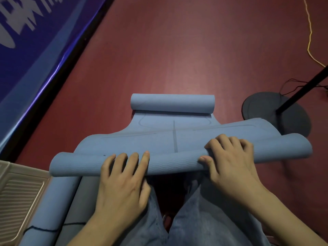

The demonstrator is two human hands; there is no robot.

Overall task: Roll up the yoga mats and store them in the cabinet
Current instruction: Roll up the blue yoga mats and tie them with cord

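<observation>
A blue yoga mat (170, 137) lies on the red floor in front of me, its far end curled into a small roll (172, 103). The near end is rolled into a tube (174, 162) across my knees. My left hand (122, 181) rests on top of the tube with fingers laid fairly straight over it. My right hand (230, 160) grips the tube, fingers curled over the top and thumb on the near side. Two rolled mats, one blue (51, 206) and one grey (79, 205), lie at the lower left.
A beige ribbed plastic panel (19, 197) sits at the far left edge. A black round stand base (276, 114) with a pole and thin cables stands at the right, touching the mat's edge. A blue banner (35, 32) lines the left wall. Open red floor (177, 50) extends ahead.
</observation>
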